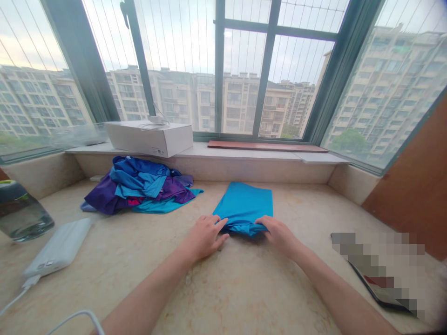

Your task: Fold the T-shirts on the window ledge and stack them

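A bright blue cloth garment [246, 202] lies folded into a rough rectangle on the stone-like surface, its near edge bunched and rumpled. At its near left corner is my left hand [206, 235]. The index finger rests on the cloth, with the thumb spread away below it. My right hand [277, 235] is closed at the near right corner, gripping the bunched edge between thumb and fingers. Some of its fingertips are hidden behind the cloth. Left of the folded garment sits a loose heap of blue and purple clothes [139, 186].
A white box [150, 137] stands on the window ledge, beside a reddish-brown strip [265, 147]. At left are a water bottle [24, 211] and a white power bank [57, 246] with a cable. A dark phone-like object [380, 284], partly blurred out, lies at right.
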A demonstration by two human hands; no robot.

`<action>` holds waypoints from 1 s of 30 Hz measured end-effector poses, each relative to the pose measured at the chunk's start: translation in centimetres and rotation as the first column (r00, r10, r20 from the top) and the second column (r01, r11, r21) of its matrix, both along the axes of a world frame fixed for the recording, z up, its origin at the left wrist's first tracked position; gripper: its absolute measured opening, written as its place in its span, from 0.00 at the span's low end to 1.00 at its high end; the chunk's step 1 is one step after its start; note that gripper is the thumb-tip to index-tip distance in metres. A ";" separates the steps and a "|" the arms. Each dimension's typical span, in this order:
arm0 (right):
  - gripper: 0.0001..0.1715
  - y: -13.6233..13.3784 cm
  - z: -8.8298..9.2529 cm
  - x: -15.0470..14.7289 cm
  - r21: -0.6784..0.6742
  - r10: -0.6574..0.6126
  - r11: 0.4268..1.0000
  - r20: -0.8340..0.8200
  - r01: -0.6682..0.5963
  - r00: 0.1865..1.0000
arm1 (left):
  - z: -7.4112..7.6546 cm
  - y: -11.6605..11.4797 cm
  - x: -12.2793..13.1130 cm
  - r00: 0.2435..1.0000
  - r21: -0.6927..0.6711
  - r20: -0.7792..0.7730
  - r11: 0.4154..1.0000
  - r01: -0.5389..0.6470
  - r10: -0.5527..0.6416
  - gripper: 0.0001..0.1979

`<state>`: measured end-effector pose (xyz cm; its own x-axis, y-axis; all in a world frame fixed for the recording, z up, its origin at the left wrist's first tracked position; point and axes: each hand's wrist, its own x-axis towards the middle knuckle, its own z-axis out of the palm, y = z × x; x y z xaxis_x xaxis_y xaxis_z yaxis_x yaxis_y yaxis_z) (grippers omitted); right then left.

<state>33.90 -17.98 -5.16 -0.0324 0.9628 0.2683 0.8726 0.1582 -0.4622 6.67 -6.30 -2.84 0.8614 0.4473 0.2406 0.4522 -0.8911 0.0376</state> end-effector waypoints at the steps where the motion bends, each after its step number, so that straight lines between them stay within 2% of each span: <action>1: 0.20 0.1 -0.1 -0.1 0.033 -0.005 0.999 -0.064 0.007 0.998 | -0.1 0.0 0.2 1.000 0.004 0.012 1.000 -0.003 0.003 0.23; 6: 0.16 0.3 -0.1 -0.4 0.129 0.006 0.991 -0.366 0.044 0.931 | -0.7 0.4 1.0 0.996 -0.022 0.082 0.999 -0.042 0.044 0.25; 8: 0.16 0.3 0.1 -0.6 0.125 0.011 0.991 -0.411 0.044 0.912 | -0.8 0.7 1.2 0.995 -0.030 0.078 0.998 -0.059 0.061 0.26; 12: 0.14 0.1 0.8 -0.8 0.117 0.022 0.993 -0.416 0.029 0.909 | -0.9 1.2 1.0 0.993 -0.013 0.094 0.998 -0.067 0.068 0.19; 16: 0.13 -0.3 1.8 -0.7 0.089 -0.005 0.995 -0.464 0.052 0.886 | -0.5 0.9 0.4 0.969 0.043 0.245 0.998 -0.036 0.025 0.16; 19: 0.13 -0.8 2.7 -0.4 -0.017 -0.047 0.999 -0.605 0.046 0.795 | 0.4 -0.1 -0.1 0.898 0.035 0.440 0.999 0.021 -0.034 0.16; 21: 0.15 -1.0 3.3 -0.3 -0.077 -0.038 0.997 -0.728 -0.027 0.684 | 1.1 -0.8 -0.2 0.822 -0.054 0.569 0.998 0.043 -0.004 0.15; 22: 0.17 -1.1 3.4 -0.2 -0.101 -0.039 0.993 -0.780 -0.064 0.624 | 1.4 -1.1 -0.2 0.788 -0.126 0.613 0.991 0.037 0.048 0.15; 25: 0.25 -1.1 3.4 0.1 -0.190 -0.115 0.977 -0.858 -0.099 0.501 | 1.8 -1.1 0.1 0.742 -0.381 0.606 0.923 -0.048 0.289 0.15; 27: 0.31 -1.0 3.0 0.5 -0.276 -0.196 0.957 -0.841 -0.087 0.504 | 1.4 -0.5 0.3 0.759 -0.503 0.517 0.858 -0.104 0.395 0.16; 30: 0.41 -1.0 2.2 1.2 -0.347 -0.224 0.935 -0.740 -0.075 0.634 | 0.4 0.4 0.0 0.813 -0.596 0.396 0.793 -0.126 0.427 0.20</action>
